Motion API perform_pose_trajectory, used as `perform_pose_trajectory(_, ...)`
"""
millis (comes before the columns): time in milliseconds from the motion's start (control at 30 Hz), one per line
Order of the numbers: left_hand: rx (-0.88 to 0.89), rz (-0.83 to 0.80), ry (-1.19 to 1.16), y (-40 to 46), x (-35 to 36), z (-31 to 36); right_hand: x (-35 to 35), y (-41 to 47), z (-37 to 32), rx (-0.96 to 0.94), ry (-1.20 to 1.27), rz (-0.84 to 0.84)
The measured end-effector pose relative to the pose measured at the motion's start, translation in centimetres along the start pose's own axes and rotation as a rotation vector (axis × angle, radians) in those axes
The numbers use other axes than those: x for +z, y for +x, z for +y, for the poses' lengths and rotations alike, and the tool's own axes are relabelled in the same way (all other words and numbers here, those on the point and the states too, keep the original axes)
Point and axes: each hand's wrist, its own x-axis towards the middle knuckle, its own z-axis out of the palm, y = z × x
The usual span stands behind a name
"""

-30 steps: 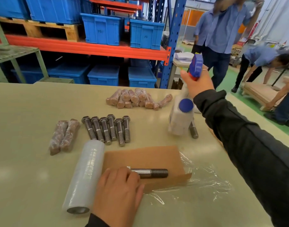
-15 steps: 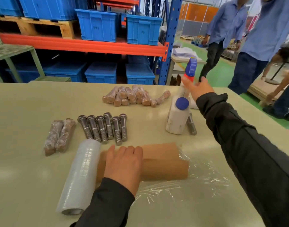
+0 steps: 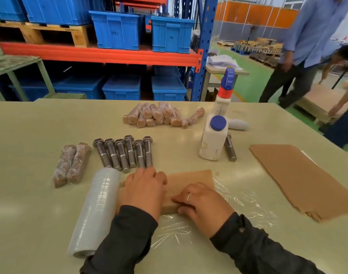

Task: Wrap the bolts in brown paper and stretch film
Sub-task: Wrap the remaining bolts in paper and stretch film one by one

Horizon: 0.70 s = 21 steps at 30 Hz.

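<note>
A sheet of brown paper is rolled up on a loose piece of stretch film at the table's near middle; the bolt inside it is hidden. My left hand lies over the left part of the roll, fingers bent over its far side. The curled fingers of my right hand grip the roll's near edge. Beside my left arm lies the stretch film roll. Several bare bolts lie in a row behind the hands. Two wrapped bolts lie further left.
A pile of wrapped bolts sits at the back. A white bottle, a spray bottle and one loose bolt stand to the right. Brown paper sheets are stacked at the right. People move beyond the table's right edge.
My right hand let go of the spray bottle, which now stands on the table, and came down onto the paper roll. My left hand rolled the paper over the bolt.
</note>
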Motion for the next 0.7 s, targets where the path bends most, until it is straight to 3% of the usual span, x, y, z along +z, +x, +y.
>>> perform_pose_trajectory(133, 0.118, -0.069, 0.034, -2.2, -0.2, 0.2, 0.0, 0.7, -0.1, 0.004, -0.013, -0.086)
perform_pose_trajectory(333, 0.200, 0.098, -0.061, -3.5, 0.5, 0.4, -1.6, 2.1, 0.4, -0.011, 0.033, -0.216)
perform_pose_trajectory(467, 0.172, 0.178, -0.049, -3.8, 1.3, 0.6, -3.0, 5.2, 2.1, 0.114, -0.130, -0.076)
perform_pose_trajectory(567, 0.163, 0.264, -0.048, -4.0, 1.8, 0.6, -2.7, 6.7, 2.6, 0.185, -0.223, -0.121)
perform_pose_trajectory(700, 0.140, 0.259, -0.027, -4.5, 2.3, 0.5, -2.4, 6.9, 1.8, 0.125, -0.184, -0.078)
